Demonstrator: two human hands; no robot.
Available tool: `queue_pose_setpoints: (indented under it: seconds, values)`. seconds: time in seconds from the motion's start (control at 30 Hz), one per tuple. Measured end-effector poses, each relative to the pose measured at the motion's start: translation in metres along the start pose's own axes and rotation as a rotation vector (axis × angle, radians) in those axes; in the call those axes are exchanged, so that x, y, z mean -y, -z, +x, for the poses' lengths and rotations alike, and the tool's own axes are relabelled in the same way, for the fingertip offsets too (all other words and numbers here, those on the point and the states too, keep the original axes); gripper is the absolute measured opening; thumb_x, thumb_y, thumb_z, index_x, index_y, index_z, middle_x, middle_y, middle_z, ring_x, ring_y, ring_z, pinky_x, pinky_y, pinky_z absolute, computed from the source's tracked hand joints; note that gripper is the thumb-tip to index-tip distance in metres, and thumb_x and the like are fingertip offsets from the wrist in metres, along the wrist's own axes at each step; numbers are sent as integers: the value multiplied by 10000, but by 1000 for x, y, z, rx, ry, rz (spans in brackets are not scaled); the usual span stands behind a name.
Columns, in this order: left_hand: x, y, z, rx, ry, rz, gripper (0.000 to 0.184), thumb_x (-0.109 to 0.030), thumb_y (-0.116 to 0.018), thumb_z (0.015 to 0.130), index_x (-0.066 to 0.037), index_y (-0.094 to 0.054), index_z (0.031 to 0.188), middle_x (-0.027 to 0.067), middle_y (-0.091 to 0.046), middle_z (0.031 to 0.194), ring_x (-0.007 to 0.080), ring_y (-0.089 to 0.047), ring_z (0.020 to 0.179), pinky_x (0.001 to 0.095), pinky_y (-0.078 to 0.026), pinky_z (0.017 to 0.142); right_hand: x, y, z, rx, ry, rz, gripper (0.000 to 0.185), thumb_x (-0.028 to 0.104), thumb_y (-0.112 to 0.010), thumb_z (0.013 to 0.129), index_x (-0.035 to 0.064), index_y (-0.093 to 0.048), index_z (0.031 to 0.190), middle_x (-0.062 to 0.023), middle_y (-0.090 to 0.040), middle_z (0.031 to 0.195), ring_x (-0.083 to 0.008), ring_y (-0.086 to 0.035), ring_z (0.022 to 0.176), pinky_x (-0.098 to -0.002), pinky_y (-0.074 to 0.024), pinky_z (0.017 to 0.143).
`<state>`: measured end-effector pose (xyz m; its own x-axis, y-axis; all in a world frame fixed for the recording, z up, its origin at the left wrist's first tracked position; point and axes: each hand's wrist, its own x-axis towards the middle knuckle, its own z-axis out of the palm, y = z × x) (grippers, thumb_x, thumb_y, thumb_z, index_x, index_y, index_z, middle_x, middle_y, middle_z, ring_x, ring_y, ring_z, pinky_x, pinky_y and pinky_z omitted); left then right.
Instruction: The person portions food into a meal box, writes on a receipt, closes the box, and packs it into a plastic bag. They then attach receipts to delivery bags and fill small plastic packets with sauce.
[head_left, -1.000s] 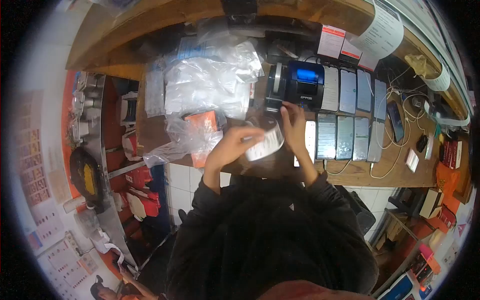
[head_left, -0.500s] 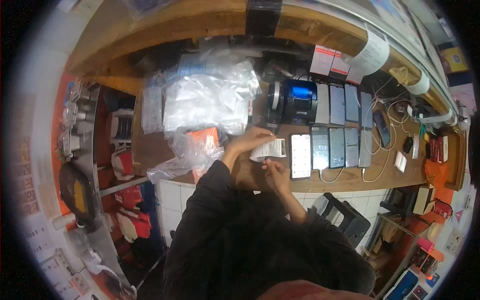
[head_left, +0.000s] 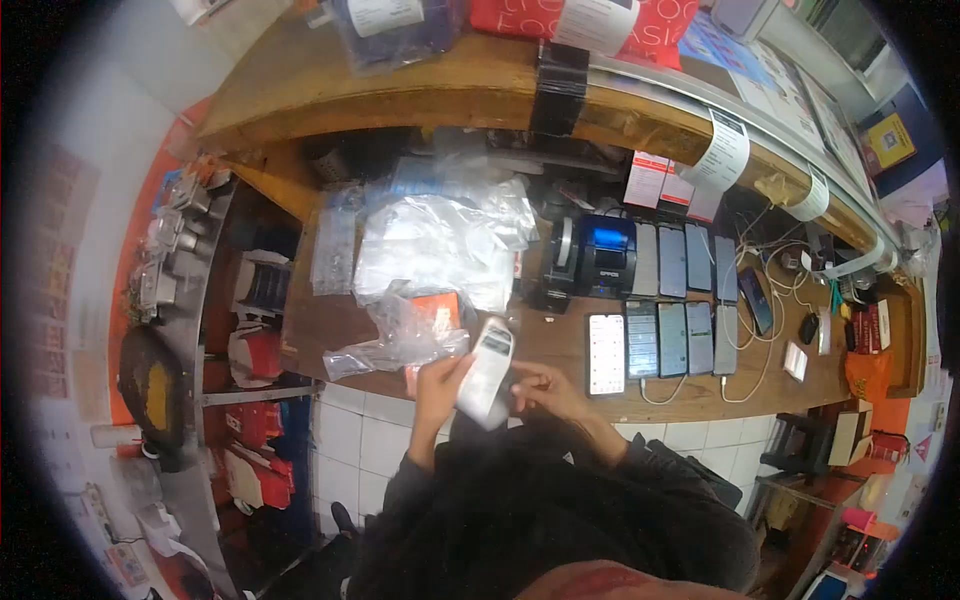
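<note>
My left hand (head_left: 438, 392) is closed on the edge of a printed paper receipt (head_left: 486, 374), which hangs upright and slightly tilted above the desk's front edge. Just to its right is my right hand (head_left: 556, 391), fingers bent and apart, with nothing visible in them; whether a fingertip touches the paper I cannot tell. A phone with a lit white screen (head_left: 606, 356) lies right of that hand. Behind the receipt, clear plastic bags (head_left: 432, 250) are piled on the desk, with an orange packet (head_left: 432, 312) under crumpled plastic near my left hand.
A black receipt printer (head_left: 605, 262) stands at the back of the wooden desk (head_left: 545, 352). Several phones (head_left: 672, 340) lie in two rows to the right, some with white charging cables (head_left: 765, 350). Overhead runs a wooden shelf (head_left: 430, 95) with paper slips hanging from it.
The receipt has come up off the desk and moved left and nearer to me in my left hand. My right hand has come away from its pinch at the paper's lower edge. The camera view has shifted.
</note>
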<state>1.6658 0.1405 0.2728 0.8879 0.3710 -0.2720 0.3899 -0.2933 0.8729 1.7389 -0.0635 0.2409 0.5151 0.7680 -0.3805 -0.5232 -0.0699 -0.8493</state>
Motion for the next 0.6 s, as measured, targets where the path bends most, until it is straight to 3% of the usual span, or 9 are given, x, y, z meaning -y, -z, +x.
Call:
queue_pose_setpoints:
  seconds: [0.03,0.07,0.17,0.23,0.33,0.43,0.47,0.53,0.6]
  values:
    - [27,2,-11,-123,-76,-410,154,-88,-622,850,54,-653,900,73,-647,710,63,-546,624,215,-440,571,16,-10,7,90,2,-197,440,166,-615,870,94,-499,1287,-10,-634,683,-52,-557,653,-224,-435,590]
    - [33,14,-22,-213,-54,-447,101,-58,-626,837,39,-650,832,52,-643,703,77,-562,607,219,-448,553,15,-17,21,158,103,-291,447,184,-620,862,86,-502,1281,-25,-636,683,-75,-566,648,-250,-444,598]
    - [84,31,-30,-266,98,-295,115,-48,-627,830,22,-624,738,36,-637,691,81,-560,577,222,-440,536,4,-33,66,137,208,-691,453,270,-656,812,40,-547,1186,-77,-635,682,-192,-612,678,-355,-471,654]
    - [93,19,-30,-337,46,-165,116,-85,-658,811,15,-599,810,44,-618,658,102,-561,561,238,-440,529,-30,-34,98,-134,300,-996,425,261,-685,782,90,-520,1134,-73,-611,671,-212,-585,611,-364,-456,596]
    - [105,20,-24,-529,94,107,399,-231,-711,777,-22,-518,1057,71,-556,621,158,-572,643,308,-447,617,-27,-34,95,-206,264,-898,554,378,-669,776,61,-433,1164,-175,-575,943,-337,-555,862,-418,-439,756]
    - [125,16,-25,-618,-12,299,351,-278,-676,800,-26,-545,1005,103,-571,773,172,-560,799,317,-429,719,-72,-41,96,-251,251,-863,661,388,-617,818,78,-340,1332,-264,-457,1193,-399,-454,1097,-464,-384,907]
    - [148,18,-21,-412,159,-163,307,-272,-635,832,-19,-565,991,108,-548,921,173,-514,927,313,-405,796,-78,-50,97,-277,223,-894,663,360,-591,843,103,-292,1376,-277,-447,1188,-408,-451,1085,-467,-377,917]
    - [153,16,-26,-331,135,-289,277,-241,-621,843,-10,-571,989,90,-535,936,169,-504,931,307,-402,805,-82,-53,100,-318,207,-922,669,332,-564,868,128,-245,1420,-291,-437,1182,-416,-449,1072,-470,-370,927]
    - [142,14,-26,-227,104,-401,249,-209,-606,854,-1,-578,987,72,-523,952,165,-495,936,302,-398,815,-68,-54,103,-246,298,-526,619,287,-494,912,173,-204,1447,-276,-431,1200,-397,-443,1083,-463,-348,959]
